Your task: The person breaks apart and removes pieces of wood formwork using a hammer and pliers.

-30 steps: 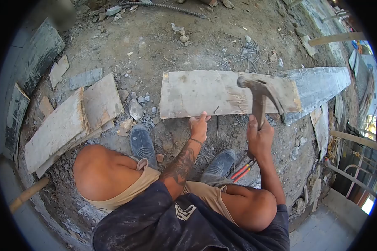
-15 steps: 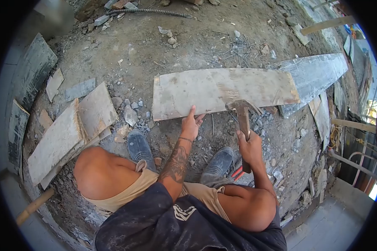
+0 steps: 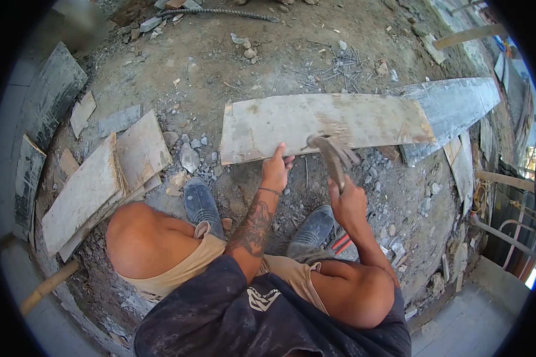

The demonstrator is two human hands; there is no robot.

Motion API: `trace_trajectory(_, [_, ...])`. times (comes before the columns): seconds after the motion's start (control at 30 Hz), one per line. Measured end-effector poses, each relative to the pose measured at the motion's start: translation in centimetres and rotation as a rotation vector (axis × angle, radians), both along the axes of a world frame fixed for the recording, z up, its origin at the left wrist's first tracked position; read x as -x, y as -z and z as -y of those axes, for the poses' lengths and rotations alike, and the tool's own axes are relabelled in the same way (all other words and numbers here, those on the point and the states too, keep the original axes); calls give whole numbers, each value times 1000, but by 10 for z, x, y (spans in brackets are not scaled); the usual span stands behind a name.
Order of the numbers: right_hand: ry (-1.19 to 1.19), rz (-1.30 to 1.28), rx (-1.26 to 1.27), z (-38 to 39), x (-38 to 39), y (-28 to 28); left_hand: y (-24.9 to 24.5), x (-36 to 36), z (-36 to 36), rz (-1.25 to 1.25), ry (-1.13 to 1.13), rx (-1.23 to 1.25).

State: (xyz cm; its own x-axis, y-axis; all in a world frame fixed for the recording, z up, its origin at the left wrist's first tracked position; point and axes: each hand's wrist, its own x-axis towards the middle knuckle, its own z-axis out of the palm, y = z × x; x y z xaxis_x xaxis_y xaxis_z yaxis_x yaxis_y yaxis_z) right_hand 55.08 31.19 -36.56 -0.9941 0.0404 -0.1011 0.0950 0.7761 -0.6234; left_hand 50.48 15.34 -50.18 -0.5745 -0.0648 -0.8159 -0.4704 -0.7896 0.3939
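A long, worn plywood board [image 3: 274, 126] lies crosswise in front of me, its wood splintered near the middle. My left hand [image 3: 274, 171] grips the near edge, thumb on top and fingers curled underneath. In my right hand [image 3: 349, 205] is a claw hammer [image 3: 335, 156], held by the handle and slightly blurred. The hammer head overlaps the board's near edge, close to the splintered patch. The board's right end rests over a grey sheet [image 3: 458, 107].
Several plywood pieces [image 3: 89, 190] are stacked at the left. Loose nails [image 3: 345, 65] lie beyond the board, and a rebar piece [image 3: 232, 13] farther off. Red-handled pliers [image 3: 341, 243] sit by my right boot [image 3: 315, 229]. Rubble [image 3: 189, 158] covers the dirt.
The hammer has tilted and swung left, its head now nearer the splintered patch. My right hand has risen a little. The left hand keeps its hold on the board.
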Motion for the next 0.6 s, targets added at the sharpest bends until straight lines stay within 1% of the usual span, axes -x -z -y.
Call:
trace_trajectory(0.03, [-67, 208, -143, 0, 3, 5, 2, -9, -2, -14, 3, 0])
trace_trajectory(0.07, [-33, 227, -96, 4, 4, 3, 6, -23, -2, -26, 11, 1])
trace_trajectory(0.1, [-50, 181, -95, 8, 25, 0, 5, -15, -2, -65, -4, 4])
trace_trajectory(0.13, [39, 150, -16, 10, 32, -5, 8, -15, -5, -90, -26, -1])
trace_trajectory(0.17, [147, 188, 56, 10, 13, -16, 11, -28, -5, -30, -21, -4])
trace_trajectory(0.2, [184, 202, 136, 13, 16, -36, 13, -34, -4, 39, -30, -15])
trace_trajectory(0.23, [188, 193, 137, 10, 15, -31, 16, -12, -3, 27, -45, -23])
trace_trajectory(0.3, [112, -141, 199, 2, 0, -17, 13, -10, -3, 16, -38, -9])
trace_trajectory(0.33, [56, -195, 107, 3, -3, -4, 10, -5, -2, 12, -35, 9])
trace_trajectory(0.37, [56, -202, 103, 3, 3, 3, 8, -5, -4, 14, -27, 23])
trace_trajectory(0.43, [-152, 310, -224, 3, 13, 12, 1, -37, -16, 8, -6, 17])
trace_trajectory(0.47, [-134, 251, -230, 3, 12, 14, 0, -41, -17, -20, -13, 24])
trace_trajectory(0.5, [-145, 207, -222, 11, 37, 7, 1, -25, -14, -61, -33, 34])
trace_trajectory(0.53, [-48, 168, -114, 13, 37, -7, 9, -12, -10, -58, -26, 16])
trace_trajectory(0.57, [59, 184, -20, 12, 15, -25, 14, -24, -12, 2, -13, -13])
trace_trajectory(0.6, [96, 148, 61, 11, 14, -32, 13, -20, -11, 0, -16, -14])
